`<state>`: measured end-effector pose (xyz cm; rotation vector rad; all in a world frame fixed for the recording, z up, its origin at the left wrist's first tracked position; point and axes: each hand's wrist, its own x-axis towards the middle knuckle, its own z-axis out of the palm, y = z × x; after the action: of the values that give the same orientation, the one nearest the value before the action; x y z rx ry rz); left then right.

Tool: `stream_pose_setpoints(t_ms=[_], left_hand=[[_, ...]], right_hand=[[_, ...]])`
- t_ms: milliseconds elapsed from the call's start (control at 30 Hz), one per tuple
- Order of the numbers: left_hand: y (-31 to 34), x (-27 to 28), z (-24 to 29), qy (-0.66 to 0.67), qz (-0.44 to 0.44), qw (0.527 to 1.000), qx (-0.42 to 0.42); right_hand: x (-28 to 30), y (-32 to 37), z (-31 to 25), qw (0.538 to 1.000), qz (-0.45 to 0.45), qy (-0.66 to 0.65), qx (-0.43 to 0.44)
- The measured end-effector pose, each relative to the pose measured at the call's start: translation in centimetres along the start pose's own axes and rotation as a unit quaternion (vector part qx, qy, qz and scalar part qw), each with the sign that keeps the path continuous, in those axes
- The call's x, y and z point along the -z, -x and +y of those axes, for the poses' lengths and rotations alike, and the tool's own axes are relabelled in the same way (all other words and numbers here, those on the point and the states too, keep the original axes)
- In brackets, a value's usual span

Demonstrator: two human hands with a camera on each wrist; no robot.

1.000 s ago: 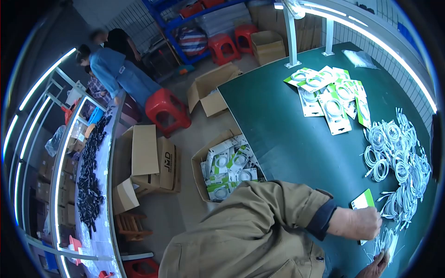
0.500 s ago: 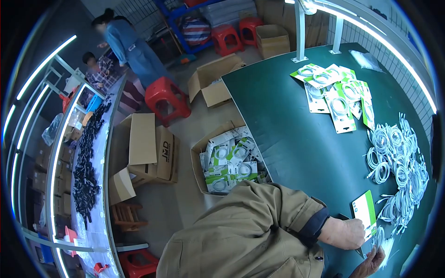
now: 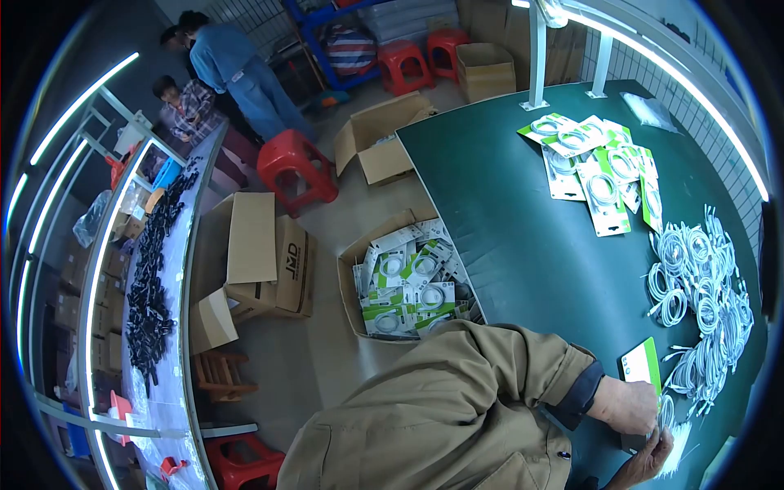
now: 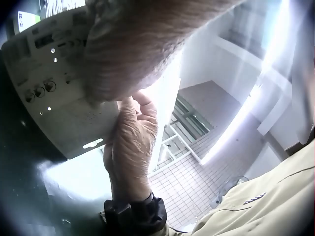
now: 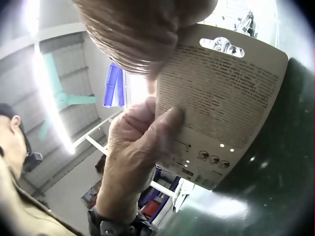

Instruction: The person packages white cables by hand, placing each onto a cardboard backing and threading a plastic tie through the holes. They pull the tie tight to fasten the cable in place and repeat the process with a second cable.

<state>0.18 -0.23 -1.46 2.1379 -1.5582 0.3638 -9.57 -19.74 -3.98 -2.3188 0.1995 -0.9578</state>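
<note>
In the head view a white-and-green packaging card (image 3: 639,365) stands out beyond my left hand (image 3: 625,406), whose fingers curl on it. My right hand (image 3: 643,464) is close below, fingertips bent at the card's lower edge. A small cable coil (image 3: 666,412) and thin white strands (image 3: 676,451) lie beside them. The left wrist view shows the printed card (image 4: 64,93) with a hanging slot, and my right hand (image 4: 132,147) pinching at its edge. Across the right wrist view, my left hand (image 5: 133,157) has its thumb on the card's text side (image 5: 221,93). The contents between the hands are hidden.
Grey cable coils (image 3: 698,302) are heaped on the green table (image 3: 523,245), with packed cards (image 3: 600,192) farther back. An open carton (image 3: 347,282) of packages stands by the table's edge. Red stools (image 3: 286,163) and people (image 3: 245,73) are beyond.
Both hands have shifted slightly, and the right now sits closer beneath the left at the card. The card's visible part has tilted. In the background, people have moved about the far bench.
</note>
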Motion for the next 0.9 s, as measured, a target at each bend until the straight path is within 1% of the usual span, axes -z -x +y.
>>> stream_pose_setpoints(t_ms=[67, 100, 133, 167, 267, 300, 333, 367, 400, 467, 500, 533, 567, 600, 633, 667, 700, 733, 767, 800, 833, 867, 900], left_hand=[[-0.2, -0.6, -0.3, 0.003, 0.025, 1.000, 0.009], [-0.2, -0.4, -0.4, 0.025, 0.118, 0.993, -0.021], [-0.2, -0.2, -0.5, 0.047, 0.210, 0.975, -0.050], [-0.3, -0.1, -0.5, 0.069, 0.300, 0.948, -0.078], [1.2, 0.8, 1.1, 0.158, 0.331, 0.930, -0.034], [2.0, 1.1, 1.5, 0.262, 0.266, 0.928, 0.015], [3.0, 1.3, 1.6, 0.362, 0.196, 0.909, 0.063], [3.9, 1.9, 1.9, 0.455, 0.122, 0.875, 0.110], [4.4, 3.6, 1.7, 0.604, -0.070, 0.757, 0.239], [4.8, 3.0, 1.6, 0.701, -0.071, 0.622, 0.341], [4.9, 2.0, 1.9, 0.744, -0.085, 0.540, 0.384], [5.6, 0.8, 1.5, 0.787, -0.084, 0.454, 0.409], [5.9, -0.5, 0.7, 0.821, -0.096, 0.362, 0.430], [6.0, 0.0, 0.7, 0.819, -0.086, 0.350, 0.447], [6.7, 0.9, 1.0, 0.816, -0.083, 0.337, 0.462], [7.4, 0.0, 0.8, 0.826, -0.104, 0.295, 0.469], [7.6, 1.1, 1.0, 0.816, -0.089, 0.294, 0.489], [8.8, 0.9, 0.9, 0.847, -0.058, 0.280, 0.449], [9.2, 1.1, 1.0, 0.843, -0.038, 0.273, 0.462], [9.6, 1.2, 1.0, 0.849, -0.026, 0.262, 0.458], [9.2, 2.5, 1.2, 0.821, -0.033, 0.298, 0.486], [8.9, 3.3, 1.5, 0.797, -0.028, 0.332, 0.503], [8.5, 3.9, 1.4, 0.801, -0.034, 0.357, 0.480]], right_hand=[[0.0, 0.2, 0.1, 1.000, 0.007, -0.002, -0.007], [-0.1, 0.3, -0.5, 1.000, 0.012, -0.004, -0.012], [-0.3, 0.3, -1.1, 1.000, 0.015, -0.018, -0.020], [-0.4, 0.4, -1.6, 0.999, 0.017, -0.031, -0.027], [-0.3, 0.7, -0.9, 0.998, 0.027, -0.033, -0.050], [-0.4, 0.9, -0.5, 0.997, 0.030, -0.030, -0.058], [-0.5, 1.0, -0.3, 0.999, 0.025, -0.023, -0.040], [-0.6, 1.1, -0.2, 0.999, 0.021, -0.017, -0.022], [-0.5, 1.1, 0.0, 1.000, 0.015, -0.008, -0.005], [-1.5, 1.0, 1.8, 0.989, -0.003, -0.123, 0.080], [-1.1, 2.1, 2.8, 0.979, -0.008, -0.167, 0.114], [-0.6, 2.6, 2.4, 0.979, -0.015, -0.136, 0.152], [-0.6, 2.2, 0.5, 0.978, -0.022, -0.094, 0.184], [-0.6, 2.5, -1.3, 0.982, -0.018, -0.097, 0.158], [-0.6, 2.0, -3.6, 0.977, -0.007, -0.086, 0.197], [-0.7, 1.4, -5.8, 0.969, 0.005, -0.074, 0.236], [-0.8, 1.2, -6.4, 0.963, -0.011, -0.118, 0.243], [-0.3, 1.2, -6.9, 0.964, -0.038, -0.106, 0.242], [-0.2, 1.4, -7.3, 0.962, -0.051, -0.129, 0.235], [0.0, 1.3, -7.2, 0.960, -0.064, -0.133, 0.237], [0.0, 1.1, -7.0, 0.958, -0.066, -0.136, 0.245], [0.1, 1.0, -7.1, 0.960, -0.082, -0.146, 0.224], [0.4, 0.8, -7.2, 0.960, -0.098, -0.166, 0.206]])
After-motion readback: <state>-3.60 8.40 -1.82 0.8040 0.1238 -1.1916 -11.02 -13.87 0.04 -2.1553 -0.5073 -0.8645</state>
